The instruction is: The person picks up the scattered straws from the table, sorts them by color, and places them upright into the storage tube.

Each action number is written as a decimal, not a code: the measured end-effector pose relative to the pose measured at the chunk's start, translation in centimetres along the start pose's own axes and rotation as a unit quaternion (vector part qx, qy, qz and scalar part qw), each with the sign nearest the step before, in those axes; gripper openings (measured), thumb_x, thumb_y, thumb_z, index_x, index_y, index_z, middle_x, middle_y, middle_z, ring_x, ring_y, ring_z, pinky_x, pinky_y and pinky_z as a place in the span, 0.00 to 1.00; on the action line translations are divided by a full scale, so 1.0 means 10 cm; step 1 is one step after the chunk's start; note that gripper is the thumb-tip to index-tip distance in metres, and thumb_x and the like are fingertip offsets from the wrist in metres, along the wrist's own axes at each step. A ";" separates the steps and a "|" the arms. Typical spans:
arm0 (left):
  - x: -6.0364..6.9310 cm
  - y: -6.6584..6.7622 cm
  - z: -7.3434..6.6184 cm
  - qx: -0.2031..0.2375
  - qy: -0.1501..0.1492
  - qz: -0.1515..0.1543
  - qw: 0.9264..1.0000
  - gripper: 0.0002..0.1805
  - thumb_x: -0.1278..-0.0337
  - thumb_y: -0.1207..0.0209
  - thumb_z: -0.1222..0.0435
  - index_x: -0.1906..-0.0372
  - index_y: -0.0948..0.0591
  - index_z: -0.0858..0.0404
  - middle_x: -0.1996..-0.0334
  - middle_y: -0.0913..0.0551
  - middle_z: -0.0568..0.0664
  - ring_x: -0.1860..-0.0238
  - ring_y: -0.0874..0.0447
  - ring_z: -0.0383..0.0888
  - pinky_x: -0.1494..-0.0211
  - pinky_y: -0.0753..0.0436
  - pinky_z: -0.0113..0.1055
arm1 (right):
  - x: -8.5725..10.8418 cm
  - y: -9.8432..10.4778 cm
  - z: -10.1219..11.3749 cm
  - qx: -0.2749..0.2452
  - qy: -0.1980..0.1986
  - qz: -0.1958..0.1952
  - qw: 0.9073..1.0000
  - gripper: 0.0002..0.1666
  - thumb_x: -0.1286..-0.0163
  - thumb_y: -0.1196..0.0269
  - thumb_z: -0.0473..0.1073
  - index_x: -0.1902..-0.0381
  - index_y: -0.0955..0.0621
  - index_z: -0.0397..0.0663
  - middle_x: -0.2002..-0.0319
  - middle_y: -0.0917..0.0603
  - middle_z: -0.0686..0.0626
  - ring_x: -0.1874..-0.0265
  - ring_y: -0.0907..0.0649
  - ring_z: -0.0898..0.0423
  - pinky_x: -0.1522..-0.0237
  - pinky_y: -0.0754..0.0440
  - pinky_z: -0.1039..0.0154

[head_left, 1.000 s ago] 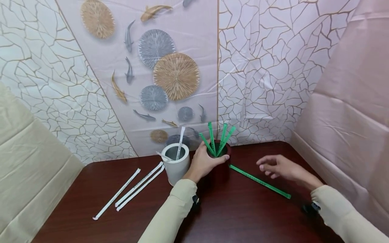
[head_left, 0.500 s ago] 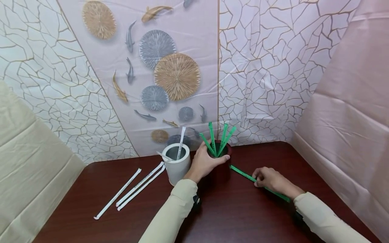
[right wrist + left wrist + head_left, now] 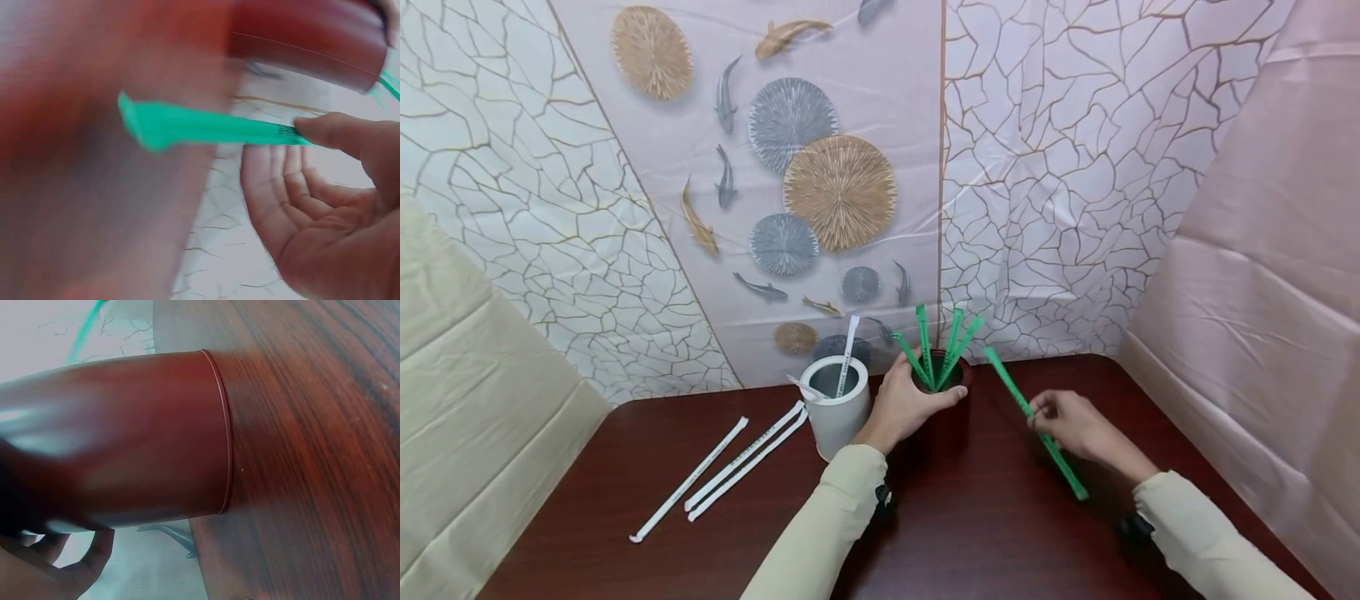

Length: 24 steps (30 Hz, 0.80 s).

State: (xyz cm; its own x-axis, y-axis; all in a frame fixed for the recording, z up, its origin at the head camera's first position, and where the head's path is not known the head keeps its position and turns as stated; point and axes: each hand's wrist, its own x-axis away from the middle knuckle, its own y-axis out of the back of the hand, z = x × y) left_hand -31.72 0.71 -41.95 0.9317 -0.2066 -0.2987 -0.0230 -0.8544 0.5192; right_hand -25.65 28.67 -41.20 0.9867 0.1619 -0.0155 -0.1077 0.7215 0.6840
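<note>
Around the dark red cup [image 3: 946, 421] curls my left hand [image 3: 901, 404], its thumb along the near rim; the left wrist view shows the cup's side [image 3: 137, 437] and some fingers beneath. Several green straws [image 3: 953, 346] lean inside that cup. To the right of it my right hand [image 3: 1078, 427] pinches a green straw [image 3: 1013, 390] near its middle, held tilted above the table. In the right wrist view the thumb presses the straw [image 3: 206, 127] against the fingers.
A white cup [image 3: 838, 421] holding two white straws stands just left of my left hand. Three white straws, one of them [image 3: 688, 482] farthest left, lie on the dark wooden table [image 3: 970, 533]. Patterned cloth [image 3: 1037, 208] hangs behind the table's back edge.
My right hand came down to the green straw lying on the table, took hold of it and lifted it, its far end now raised. The left hand stayed on the red cup.
</note>
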 end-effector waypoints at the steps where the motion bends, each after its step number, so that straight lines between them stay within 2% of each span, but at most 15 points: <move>1: 0.00 0.00 0.00 0.000 0.000 -0.001 1.000 0.55 0.58 0.26 0.30 0.24 0.27 0.49 0.37 0.23 0.42 0.34 0.24 0.46 0.36 0.21 0.52 | -0.01 0.04 0.04 -0.010 0.009 -0.011 1.000 0.08 0.26 0.40 0.30 0.52 0.21 0.31 0.64 0.17 0.44 0.75 0.19 0.54 0.72 0.16 0.58; 5: 0.01 0.01 -0.01 0.001 0.003 -0.005 1.000 0.54 0.58 0.26 0.31 0.24 0.27 0.48 0.37 0.23 0.43 0.34 0.23 0.46 0.35 0.21 0.53 | -0.06 0.15 0.27 -0.051 0.059 -0.063 0.995 0.09 0.25 0.39 0.30 0.50 0.23 0.30 0.60 0.17 0.41 0.69 0.16 0.57 0.67 0.12 0.58; 10: 0.01 0.00 -0.01 0.002 0.002 -0.001 1.000 0.53 0.58 0.26 0.31 0.25 0.27 0.46 0.35 0.23 0.43 0.34 0.24 0.46 0.34 0.22 0.53 | -0.06 0.25 0.57 -0.093 0.123 -0.121 0.981 0.15 0.22 0.40 0.31 0.42 0.27 0.30 0.55 0.18 0.35 0.66 0.14 0.59 0.65 0.11 0.61; 14: 0.00 -0.01 -0.01 0.003 -0.003 -0.002 1.000 0.51 0.56 0.25 0.32 0.25 0.26 0.48 0.36 0.23 0.44 0.34 0.23 0.46 0.35 0.21 0.53 | -0.05 0.28 0.79 -0.108 0.161 -0.153 0.969 0.16 0.18 0.41 0.36 0.39 0.28 0.36 0.54 0.17 0.35 0.65 0.13 0.57 0.63 0.11 0.62; 16: 0.00 -0.01 -0.01 0.002 -0.005 -0.002 1.000 0.52 0.56 0.25 0.33 0.25 0.26 0.48 0.36 0.23 0.44 0.35 0.23 0.46 0.35 0.21 0.53 | -0.05 0.30 0.90 -0.117 0.182 -0.173 0.961 0.14 0.17 0.41 0.38 0.41 0.27 0.37 0.55 0.17 0.37 0.62 0.12 0.56 0.62 0.11 0.63; 21: 0.00 0.00 -0.02 0.004 -0.005 -0.002 1.000 0.52 0.56 0.25 0.33 0.25 0.26 0.49 0.37 0.23 0.43 0.38 0.22 0.45 0.37 0.20 0.51 | -0.10 0.27 1.13 -0.165 0.236 -0.223 0.931 0.13 0.16 0.43 0.40 0.43 0.26 0.35 0.54 0.18 0.41 0.60 0.13 0.55 0.59 0.10 0.61; 24: 0.00 -0.01 -0.02 0.008 -0.006 0.001 1.000 0.50 0.56 0.24 0.34 0.27 0.25 0.49 0.39 0.23 0.43 0.39 0.21 0.45 0.38 0.20 0.51 | -0.15 0.18 1.16 -0.151 0.250 -0.237 0.927 0.13 0.16 0.43 0.40 0.45 0.23 0.35 0.56 0.16 0.40 0.64 0.12 0.56 0.62 0.10 0.61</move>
State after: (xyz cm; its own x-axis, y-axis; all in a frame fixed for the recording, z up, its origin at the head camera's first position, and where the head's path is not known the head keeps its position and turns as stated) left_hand -31.65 0.94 -41.81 0.9275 -0.2134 -0.3071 -0.0307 -0.8619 0.5061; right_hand -25.89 21.90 -31.48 0.7602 0.0153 -0.6495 0.2200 0.9346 0.2795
